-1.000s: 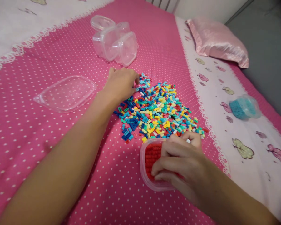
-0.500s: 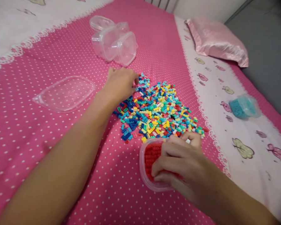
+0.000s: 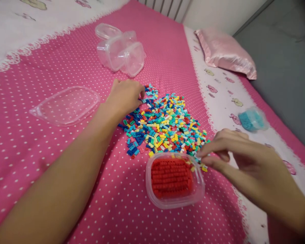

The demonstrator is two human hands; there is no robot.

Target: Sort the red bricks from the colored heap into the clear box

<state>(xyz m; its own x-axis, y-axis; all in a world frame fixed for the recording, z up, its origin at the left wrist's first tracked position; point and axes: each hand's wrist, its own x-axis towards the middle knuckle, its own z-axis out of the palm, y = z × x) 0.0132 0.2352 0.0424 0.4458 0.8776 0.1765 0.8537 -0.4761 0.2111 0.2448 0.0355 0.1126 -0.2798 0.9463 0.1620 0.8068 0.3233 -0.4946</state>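
Note:
A heap of small plastic building bricks (image 3: pixel 167 125) in many colours lies on the pink dotted bedspread. My left hand (image 3: pixel 128 94) is at the heap's far left edge, its fingers curled down among the bricks; whatever they hold is hidden. In front of the heap stands a clear plastic container (image 3: pixel 199 189) with red bricks (image 3: pixel 171 178) packed inside in neat rows. My right hand (image 3: pixel 234 149) is just right of the container, thumb and forefinger pinched low at the heap's near right edge. Something small and pale shows at those fingertips, too blurred to name.
An oval clear lid (image 3: pixel 66 106) lies flat at the left. Several empty clear containers (image 3: pixel 112 54) are grouped at the back. On the right sits a container of turquoise pieces (image 3: pixel 249 120), with a pink satin pillow (image 3: pixel 225 52) farther off, near the grey wall (image 3: pixel 277 61).
My right hand has come away from the red bricks and moved right, to the heap's edge, uncovering the container. My left hand stays at the heap. The whole view has shifted slightly.

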